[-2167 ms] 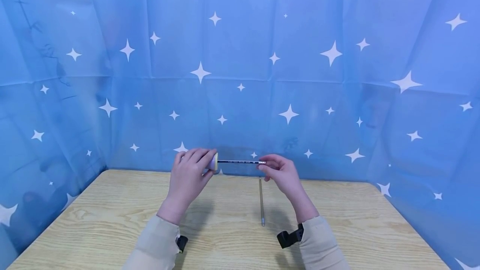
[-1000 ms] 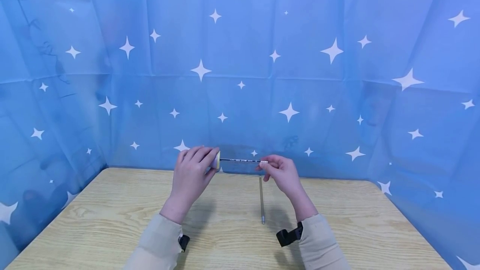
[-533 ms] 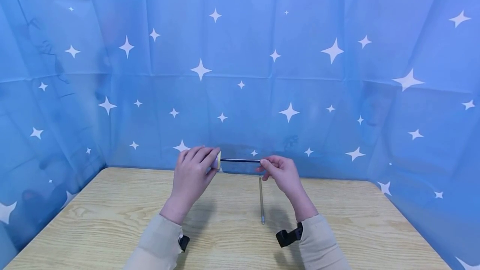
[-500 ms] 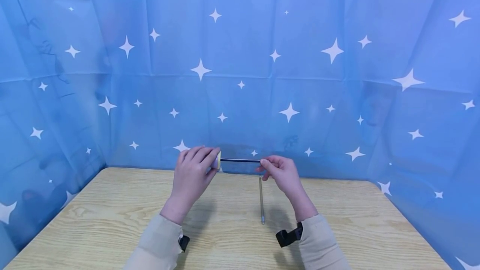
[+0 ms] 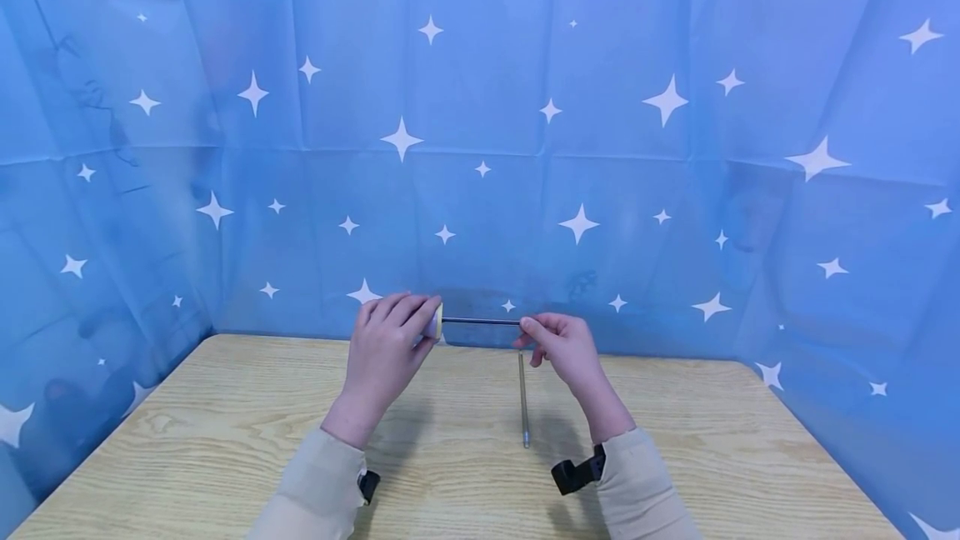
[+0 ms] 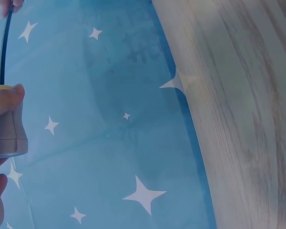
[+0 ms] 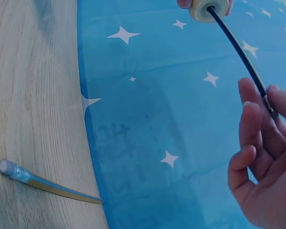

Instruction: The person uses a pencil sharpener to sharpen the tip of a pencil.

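My left hand (image 5: pixel 384 357) grips a small pale pencil sharpener (image 6: pixel 10 131) with a yellowish rim, held sideways above the table. From the hole in its round end face a dark pencil (image 5: pixel 480 322) sticks out to the right, nearly level; its tip is hidden inside. Thumb and fingers of my right hand (image 5: pixel 566 348) pinch the pencil's far end, as the right wrist view shows, with the other fingers loosely curled below. A second pencil, gold-brown (image 7: pixel 57 189) with a pale eraser end, lies on the table under the right hand, its eraser toward me.
The light wood-grain table (image 5: pixel 247 440) reaches back to a blue cloth backdrop (image 5: pixel 480 90) with white stars, which closes off the back and both sides. A black wrist camera mount (image 5: pixel 577 475) sits by the right sleeve, another (image 5: pixel 367 486) by the left.
The dark pencil has turned about its length: its white lettering no longer shows. My right fingertips now cover its pale end. Both hands and the sharpener stay almost in place.
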Action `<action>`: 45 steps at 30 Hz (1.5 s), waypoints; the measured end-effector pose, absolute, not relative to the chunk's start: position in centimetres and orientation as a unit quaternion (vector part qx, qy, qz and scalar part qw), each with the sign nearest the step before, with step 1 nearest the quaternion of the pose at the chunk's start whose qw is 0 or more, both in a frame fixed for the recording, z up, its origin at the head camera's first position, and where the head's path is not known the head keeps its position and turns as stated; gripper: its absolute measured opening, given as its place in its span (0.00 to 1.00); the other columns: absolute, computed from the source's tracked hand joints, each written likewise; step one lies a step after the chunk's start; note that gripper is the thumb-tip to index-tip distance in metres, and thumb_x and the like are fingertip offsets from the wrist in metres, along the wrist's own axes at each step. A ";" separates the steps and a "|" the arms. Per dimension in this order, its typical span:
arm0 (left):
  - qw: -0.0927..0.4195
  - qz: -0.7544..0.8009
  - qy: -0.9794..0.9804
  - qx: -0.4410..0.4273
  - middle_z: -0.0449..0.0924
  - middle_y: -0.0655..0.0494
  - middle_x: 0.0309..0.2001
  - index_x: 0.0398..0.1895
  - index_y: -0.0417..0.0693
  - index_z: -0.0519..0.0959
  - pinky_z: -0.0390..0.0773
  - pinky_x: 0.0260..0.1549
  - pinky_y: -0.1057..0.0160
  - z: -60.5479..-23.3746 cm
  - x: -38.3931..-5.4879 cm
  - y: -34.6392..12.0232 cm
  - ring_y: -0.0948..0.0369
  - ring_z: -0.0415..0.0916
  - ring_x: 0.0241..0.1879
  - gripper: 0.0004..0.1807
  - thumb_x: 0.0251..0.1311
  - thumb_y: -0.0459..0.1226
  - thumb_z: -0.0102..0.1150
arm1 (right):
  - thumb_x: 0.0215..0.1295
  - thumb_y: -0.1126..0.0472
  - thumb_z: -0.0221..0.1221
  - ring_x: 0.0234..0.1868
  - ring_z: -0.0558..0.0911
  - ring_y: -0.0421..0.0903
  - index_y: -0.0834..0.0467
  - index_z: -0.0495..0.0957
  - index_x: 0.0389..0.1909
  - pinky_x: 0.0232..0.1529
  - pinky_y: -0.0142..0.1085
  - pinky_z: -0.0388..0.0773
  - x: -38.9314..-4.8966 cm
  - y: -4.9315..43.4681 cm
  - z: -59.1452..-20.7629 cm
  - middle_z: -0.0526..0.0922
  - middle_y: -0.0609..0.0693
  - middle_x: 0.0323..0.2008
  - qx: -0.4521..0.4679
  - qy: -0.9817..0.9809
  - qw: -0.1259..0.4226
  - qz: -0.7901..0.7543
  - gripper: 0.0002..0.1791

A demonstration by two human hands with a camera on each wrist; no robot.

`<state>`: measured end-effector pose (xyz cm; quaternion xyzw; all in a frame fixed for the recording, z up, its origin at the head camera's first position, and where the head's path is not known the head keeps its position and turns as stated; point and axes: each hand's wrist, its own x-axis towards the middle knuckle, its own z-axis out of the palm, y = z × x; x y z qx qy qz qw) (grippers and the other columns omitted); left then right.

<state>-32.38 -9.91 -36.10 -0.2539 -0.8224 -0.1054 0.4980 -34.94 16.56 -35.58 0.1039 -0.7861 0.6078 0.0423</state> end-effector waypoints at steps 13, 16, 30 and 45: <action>0.506 -0.098 -0.818 -0.257 0.82 0.54 0.46 0.51 0.51 0.83 0.71 0.47 0.49 -36.2 -32.6 -9.7 0.51 0.76 0.50 0.27 0.43 0.35 0.76 | 0.70 0.50 0.57 0.16 0.73 0.45 0.64 0.82 0.28 0.25 0.38 0.75 -34.7 16.4 -35.5 0.83 0.54 0.22 0.083 -0.774 0.024 0.627 0.20; 0.508 -0.099 -0.815 -0.260 0.82 0.54 0.46 0.51 0.50 0.83 0.71 0.47 0.48 -36.2 -32.7 -9.7 0.50 0.76 0.49 0.27 0.43 0.35 0.76 | 0.70 0.50 0.56 0.16 0.72 0.45 0.64 0.82 0.26 0.24 0.38 0.74 -34.7 16.4 -35.6 0.82 0.54 0.19 0.079 -0.773 0.023 0.629 0.22; 0.508 -0.094 -0.815 -0.264 0.83 0.54 0.46 0.51 0.50 0.83 0.71 0.47 0.49 -36.2 -32.6 -9.6 0.51 0.76 0.49 0.26 0.43 0.35 0.76 | 0.73 0.51 0.53 0.16 0.74 0.46 0.62 0.76 0.18 0.22 0.36 0.74 -34.8 16.6 -35.7 0.77 0.53 0.13 0.090 -0.768 0.018 0.634 0.24; 0.477 -0.095 -0.835 -0.258 0.82 0.56 0.48 0.53 0.54 0.82 0.70 0.49 0.47 -36.4 -32.6 -9.9 0.52 0.76 0.50 0.27 0.45 0.39 0.76 | 0.72 0.57 0.55 0.30 0.81 0.49 0.67 0.81 0.47 0.33 0.40 0.81 -35.0 16.7 -35.5 0.84 0.56 0.35 0.122 -0.783 0.037 0.609 0.16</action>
